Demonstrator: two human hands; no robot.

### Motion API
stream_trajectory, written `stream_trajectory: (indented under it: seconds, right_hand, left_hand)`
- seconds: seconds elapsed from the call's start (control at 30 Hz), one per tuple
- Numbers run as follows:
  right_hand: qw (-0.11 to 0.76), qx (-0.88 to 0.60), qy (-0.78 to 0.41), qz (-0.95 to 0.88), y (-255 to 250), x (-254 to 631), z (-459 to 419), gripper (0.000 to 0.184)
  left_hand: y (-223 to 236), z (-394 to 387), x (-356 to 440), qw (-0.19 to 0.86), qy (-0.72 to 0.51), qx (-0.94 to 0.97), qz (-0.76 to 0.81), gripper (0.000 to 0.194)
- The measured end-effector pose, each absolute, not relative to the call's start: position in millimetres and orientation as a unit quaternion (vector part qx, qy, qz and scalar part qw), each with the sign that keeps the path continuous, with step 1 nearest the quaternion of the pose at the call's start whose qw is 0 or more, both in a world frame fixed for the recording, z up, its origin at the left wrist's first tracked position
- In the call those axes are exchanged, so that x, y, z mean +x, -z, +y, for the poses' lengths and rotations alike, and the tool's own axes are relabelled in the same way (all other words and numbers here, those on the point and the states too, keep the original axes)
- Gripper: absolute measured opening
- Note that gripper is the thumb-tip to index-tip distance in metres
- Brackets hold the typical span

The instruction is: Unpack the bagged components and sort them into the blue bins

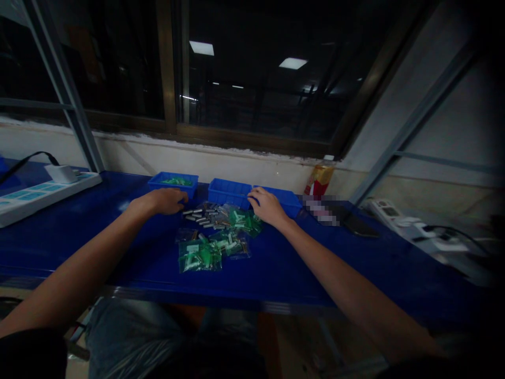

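And the left hand (168, 201) is at ten o'clock from the loose, small silvery metal cylinders (204, 213), fingers curled; I can't tell if they grip anything. Near three, the right hand (269, 205) has bent fingers at the rectangular blue plastic tray (225, 199) at one; its grip is unclear. Clear bags of green and metallic pieces (199, 258) lie at six, on the glossy blue table (276, 271).
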State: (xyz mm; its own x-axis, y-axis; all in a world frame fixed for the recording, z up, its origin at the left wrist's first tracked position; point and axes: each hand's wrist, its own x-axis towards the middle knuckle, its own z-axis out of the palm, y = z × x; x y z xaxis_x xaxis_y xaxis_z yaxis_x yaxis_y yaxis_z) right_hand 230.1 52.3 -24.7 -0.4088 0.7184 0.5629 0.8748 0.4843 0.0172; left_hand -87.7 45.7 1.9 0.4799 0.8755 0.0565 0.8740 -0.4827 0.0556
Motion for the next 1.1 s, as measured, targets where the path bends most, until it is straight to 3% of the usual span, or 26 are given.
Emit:
stream_trajectory:
  seconds: [0.4,0.77,0.9,1.1]
  right_hand:
    - [0.248,-0.439,0.103,-0.857,18,244,56,0.022]
    - [0.334,-0.449,0.13,-0.818,15,216,31,0.023]
    - [0.293,-0.37,0.111,-0.875,10,189,2,0.027]
    - [0.264,-0.372,0.107,-0.884,10,176,-6,0.011]
  left_hand:
    - [-11,39,-84,0.012,0.072,0.815,0.575,0.019]
    - [-14,17,-42,0.002,-0.083,0.878,0.471,0.027]
    - [-12,2,-23,0.011,-0.128,0.901,0.413,0.027]
    - [-6,13,-21,0.07,-0.163,0.911,0.372,0.031]
